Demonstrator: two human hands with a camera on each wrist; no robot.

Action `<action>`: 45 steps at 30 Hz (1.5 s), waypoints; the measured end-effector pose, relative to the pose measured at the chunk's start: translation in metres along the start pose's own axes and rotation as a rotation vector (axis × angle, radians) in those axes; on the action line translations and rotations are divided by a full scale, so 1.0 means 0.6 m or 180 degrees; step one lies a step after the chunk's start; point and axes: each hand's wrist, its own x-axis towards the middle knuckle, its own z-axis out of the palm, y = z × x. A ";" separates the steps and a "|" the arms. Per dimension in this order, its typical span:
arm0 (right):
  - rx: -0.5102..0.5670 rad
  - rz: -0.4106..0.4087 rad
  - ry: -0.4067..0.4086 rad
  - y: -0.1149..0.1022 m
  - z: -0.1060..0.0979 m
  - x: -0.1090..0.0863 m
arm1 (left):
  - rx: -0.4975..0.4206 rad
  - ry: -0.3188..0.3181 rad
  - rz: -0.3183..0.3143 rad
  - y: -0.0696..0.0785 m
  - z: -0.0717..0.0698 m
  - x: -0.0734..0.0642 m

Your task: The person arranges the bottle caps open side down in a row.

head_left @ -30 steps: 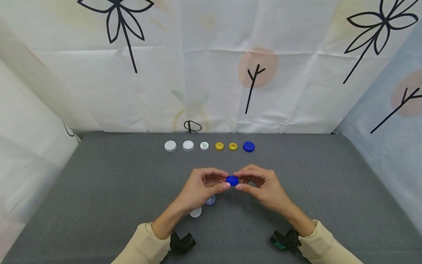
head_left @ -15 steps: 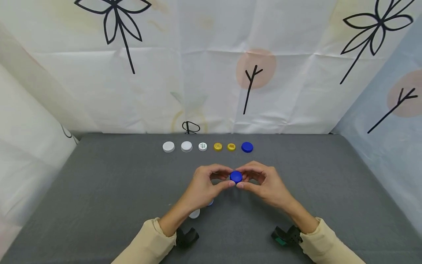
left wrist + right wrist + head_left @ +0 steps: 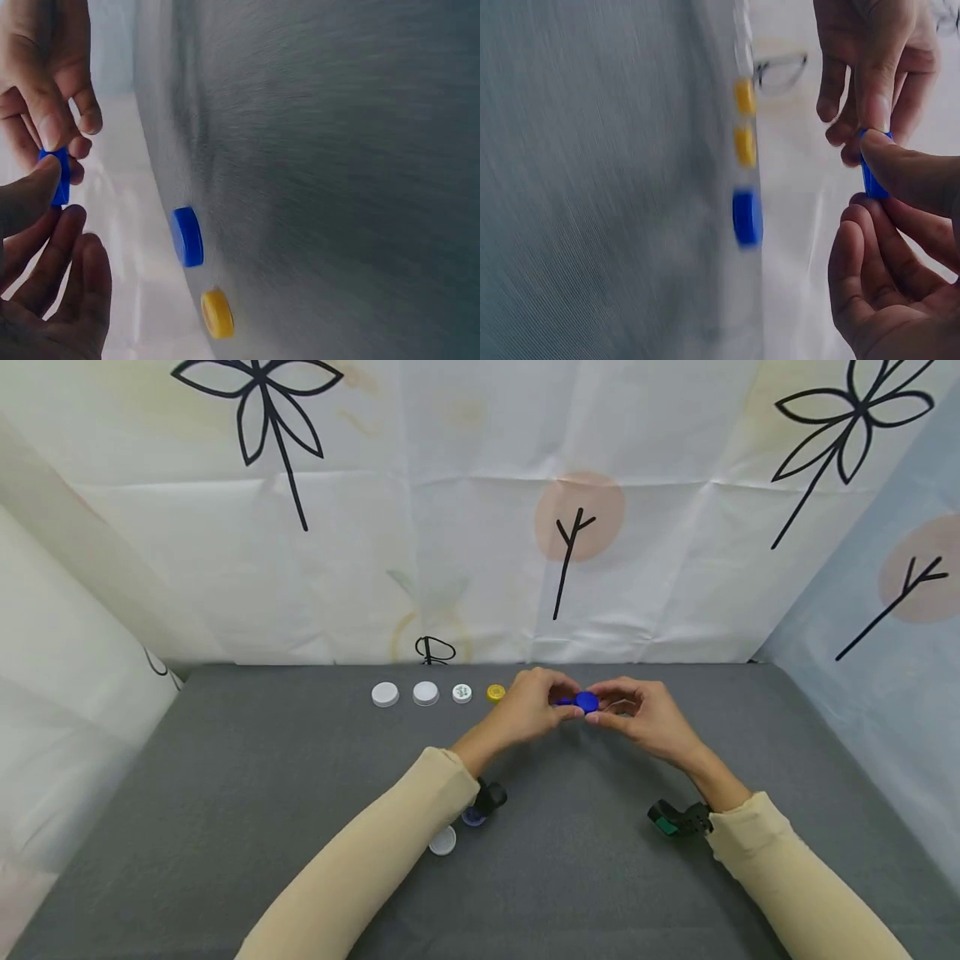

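Both hands hold a small blue bottle cap between them, raised near the far side of the table. My left hand pinches it with thumb and fingertips from the left. From the right, my right hand pinches the same cap. In the left wrist view the held cap shows edge-on between the two thumbs; the right wrist view shows the cap likewise. A larger blue cap lies on the table below, mostly covered by the left hand in the head view.
Along the back of the grey table runs a row: two white caps, a printed white cap, yellow caps and the larger blue one. Nearer lie a white cap and a translucent bluish cap, partly behind the left wrist camera.
Both hands have carried the small blue cap away from the body and to the right, up to the row's right end. The left hand now covers part of the row.
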 end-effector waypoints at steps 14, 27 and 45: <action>-0.0601 0.0463 -0.0055 0.071 -0.051 0.053 | 0.0974 0.0085 -0.0475 -0.013 0.063 0.110; -0.1063 0.0566 -0.0202 0.094 -0.045 0.063 | 0.1352 0.0011 -0.0869 -0.019 0.090 0.124; -0.1340 0.0475 -0.0078 0.076 -0.032 0.055 | 0.1533 0.0282 -0.0637 -0.015 0.067 0.101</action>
